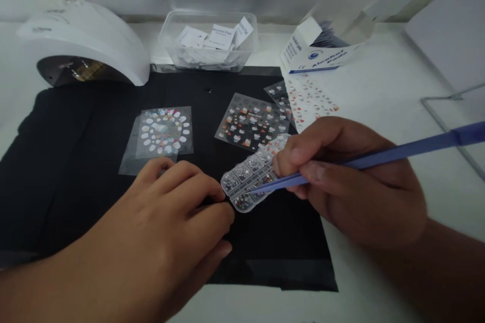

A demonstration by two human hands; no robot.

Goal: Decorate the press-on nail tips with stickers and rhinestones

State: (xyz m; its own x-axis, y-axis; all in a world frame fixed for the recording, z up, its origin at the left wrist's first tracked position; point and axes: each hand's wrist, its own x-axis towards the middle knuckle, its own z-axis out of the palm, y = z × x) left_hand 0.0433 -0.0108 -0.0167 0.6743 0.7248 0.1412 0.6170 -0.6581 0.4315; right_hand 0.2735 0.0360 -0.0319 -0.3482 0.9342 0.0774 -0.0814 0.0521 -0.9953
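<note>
My right hand [352, 181] is closed round blue tweezers [397, 154], whose tips rest over a clear compartment box of small rhinestones [246, 176] on the black mat [76, 161]. My left hand [166, 222] lies on the mat with fingers curled, its fingertips pinched together beside the near end of the box; what they hold, if anything, is hidden.
Sticker sheets lie on the mat: one with white shapes [164, 131], a dark one [252, 123], a white one [312, 101]. A white nail lamp [87, 43] stands back left, a clear tub of wrappers [210, 40] behind, an alcohol pad box [318, 50] back right.
</note>
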